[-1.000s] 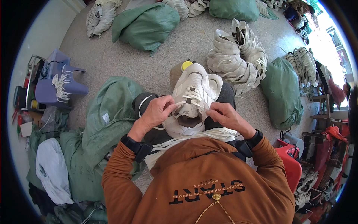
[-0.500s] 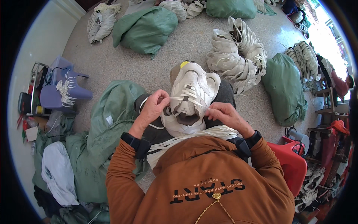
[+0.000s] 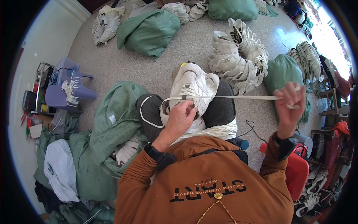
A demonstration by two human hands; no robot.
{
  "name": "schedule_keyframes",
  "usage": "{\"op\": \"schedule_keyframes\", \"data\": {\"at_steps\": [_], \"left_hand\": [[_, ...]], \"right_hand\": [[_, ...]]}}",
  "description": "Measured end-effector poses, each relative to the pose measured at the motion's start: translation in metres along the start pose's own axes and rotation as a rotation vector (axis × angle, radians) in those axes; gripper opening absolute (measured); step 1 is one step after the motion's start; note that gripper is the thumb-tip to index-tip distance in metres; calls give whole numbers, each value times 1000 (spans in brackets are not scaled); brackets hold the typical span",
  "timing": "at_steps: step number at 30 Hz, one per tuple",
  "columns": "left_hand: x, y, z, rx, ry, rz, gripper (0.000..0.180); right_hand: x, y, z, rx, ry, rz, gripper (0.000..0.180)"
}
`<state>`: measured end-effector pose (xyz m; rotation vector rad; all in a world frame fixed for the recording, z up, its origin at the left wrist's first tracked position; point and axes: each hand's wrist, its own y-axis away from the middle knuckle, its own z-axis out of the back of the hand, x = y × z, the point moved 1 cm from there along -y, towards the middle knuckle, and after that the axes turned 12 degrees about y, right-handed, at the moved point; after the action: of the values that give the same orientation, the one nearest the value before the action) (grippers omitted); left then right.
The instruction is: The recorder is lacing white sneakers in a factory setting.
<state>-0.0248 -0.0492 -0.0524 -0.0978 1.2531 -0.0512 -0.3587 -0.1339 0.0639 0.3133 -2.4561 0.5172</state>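
A white sneaker (image 3: 191,77) rests on my lap, toe pointing away from me, with part of a second white sneaker (image 3: 213,83) showing beside it. My left hand (image 3: 181,118) is closed at the sneaker's tongue, below the lacing; its fingertips are partly hidden. Out to the right, my right hand (image 3: 290,100) is closed around a white shoelace (image 3: 246,97), which runs taut and nearly level from the sneaker. The lace's other part hangs in a loose curve over my dark left trouser leg. A bundle of white laces (image 3: 223,131) lies across my lap.
Green sacks (image 3: 151,33) and a ring of white sneakers (image 3: 257,63) stand on the speckled floor ahead. At left is a purple stool (image 3: 71,93) with laces on it. A large green sack (image 3: 112,108) slumps beside my left leg; a red chair (image 3: 297,179) is at right.
My right hand has swung far out to the right, drawing the lace long and taut. My left hand has moved right and nearer to me, onto the sneaker's tongue.
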Motion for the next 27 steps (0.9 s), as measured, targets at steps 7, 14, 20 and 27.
{"op": "schedule_keyframes", "data": {"at_steps": [7, 14, 20, 27], "left_hand": [[14, -1, -13, -42, 262, 188, 20], [11, 3, -14, -28, 152, 128, 23], [4, 2, -13, -1, 154, 108, 26], [11, 5, -9, 33, 236, 144, 25]], "right_hand": [[66, -7, 36, -375, 543, 187, 21], [-111, 6, 8, 24, 941, -706, 18], [-177, 5, 10, 136, 1054, -662, 15], [-152, 3, 19, 237, 1443, -779, 12]]}}
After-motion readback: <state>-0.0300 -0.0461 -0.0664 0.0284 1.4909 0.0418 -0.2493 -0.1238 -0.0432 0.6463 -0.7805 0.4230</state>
